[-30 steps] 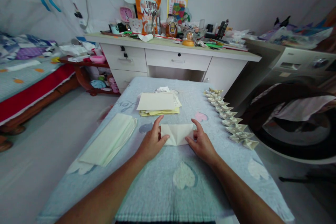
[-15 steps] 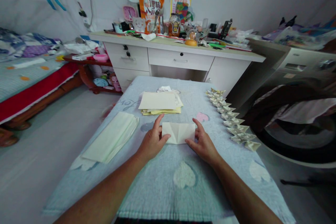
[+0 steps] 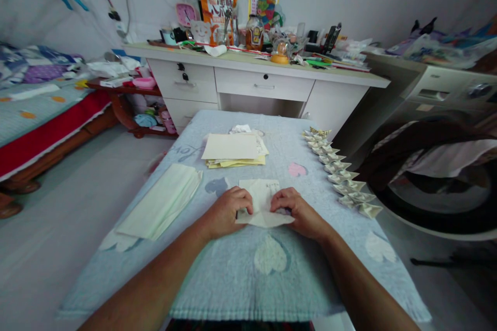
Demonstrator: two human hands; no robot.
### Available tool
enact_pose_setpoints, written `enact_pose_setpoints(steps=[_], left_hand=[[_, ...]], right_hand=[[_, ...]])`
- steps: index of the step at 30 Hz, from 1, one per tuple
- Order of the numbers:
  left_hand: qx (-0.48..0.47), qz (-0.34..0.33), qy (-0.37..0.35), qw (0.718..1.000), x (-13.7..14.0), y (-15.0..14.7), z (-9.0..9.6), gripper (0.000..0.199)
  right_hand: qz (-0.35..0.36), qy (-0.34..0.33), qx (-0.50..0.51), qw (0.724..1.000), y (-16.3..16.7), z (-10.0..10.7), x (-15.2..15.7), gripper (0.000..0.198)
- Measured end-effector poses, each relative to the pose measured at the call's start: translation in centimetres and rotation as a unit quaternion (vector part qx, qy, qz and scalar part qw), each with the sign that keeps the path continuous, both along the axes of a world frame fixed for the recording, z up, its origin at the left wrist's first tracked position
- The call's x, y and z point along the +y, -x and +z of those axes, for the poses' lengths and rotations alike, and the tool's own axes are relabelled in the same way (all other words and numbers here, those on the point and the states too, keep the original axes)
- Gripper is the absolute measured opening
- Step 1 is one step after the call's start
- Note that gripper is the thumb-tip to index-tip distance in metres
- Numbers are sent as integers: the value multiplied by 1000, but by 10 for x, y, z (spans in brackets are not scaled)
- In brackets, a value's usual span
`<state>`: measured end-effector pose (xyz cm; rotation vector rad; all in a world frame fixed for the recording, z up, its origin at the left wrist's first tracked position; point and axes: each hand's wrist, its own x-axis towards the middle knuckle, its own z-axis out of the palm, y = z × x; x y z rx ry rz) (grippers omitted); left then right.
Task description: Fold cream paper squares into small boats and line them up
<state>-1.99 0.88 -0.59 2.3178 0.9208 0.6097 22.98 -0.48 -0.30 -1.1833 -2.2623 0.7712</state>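
A small creased sheet of paper (image 3: 263, 194) lies before me, partly unfolded, its near edge raised toward me. My left hand (image 3: 233, 209) grips its left side, fingers curled over the front and thumb underneath or hidden. On the right side my right hand (image 3: 297, 210) holds it the same way, fingertips bent inward onto the paper. Faint writing shows on its upper right part. Beyond it sits a stack of paper sheets (image 3: 231, 147), white over yellow. To the left is a pile of long folded paper (image 3: 161, 201). A row of folded paper boats (image 3: 337, 168) runs along the right.
A blue patterned cloth (image 3: 217, 279) covers the table. Behind stands a white desk (image 3: 264, 83) crowded with a jar (image 3: 254, 33), an orange snack bag (image 3: 217, 5) and small items. A washing machine (image 3: 438, 88) is at right, a bed (image 3: 50, 103) at left.
The paper has been opened out from a flat folded rectangle, with its near edge now lifted. Both hands have curled their fingers inward over it; the view has shifted slightly.
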Motion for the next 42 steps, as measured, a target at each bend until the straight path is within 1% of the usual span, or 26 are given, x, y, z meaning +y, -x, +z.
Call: enact_pose_setpoints(steps=[1,3,6,9,10,12,14,17,20,23,25,29,32,34,37,42], left_hand=[[11,-6,-12,1000,-1,-1,0,13],[32,-10,-29,999,-2,-1,0,18],[60,-21,-38,997,-1,0,-1,21],[72,-30,-37,996,2,1,-3,10],[73,-25,-36,996,3,2,-4,9],[75,-5,-34,997,3,3,-6,14],[85,18,-26,996,3,3,-6,14],[100,71,0,992,3,3,-3,14],[100,124,25,987,3,2,-1,18],[96,125,34,987,4,1,0,17],[97,130,42,986,4,-1,0,19],[119,184,49,975,3,-4,0,38],[136,240,20,961,0,-6,-3,39],[147,264,-7,953,-2,-7,-7,37],[162,277,-33,947,-4,-9,-10,34],[188,279,-44,941,-7,-11,-6,33]], right_hand=[[6,-14,-19,1000,-2,0,0,15],[-3,-37,-48,998,-3,-1,0,19],[-11,-47,-77,996,-4,-5,0,25],[-12,-45,-89,995,-4,-6,2,21],[-14,-42,-90,995,-5,-5,2,19],[-16,-37,-88,995,-6,-2,3,12],[-12,-33,-82,996,-8,0,4,9],[3,-26,-70,997,-10,3,4,10],[2,-13,-57,998,-10,1,4,19],[-38,-2,-63,997,-6,-3,6,29],[-74,3,-79,994,-3,-5,7,31],[-136,11,-104,985,3,-7,6,26],[-173,5,-124,977,8,-8,4,26],[-184,-2,-135,973,10,-9,3,25],[-192,-8,-145,971,12,-10,4,24],[-206,-5,-151,967,13,-12,5,25]])
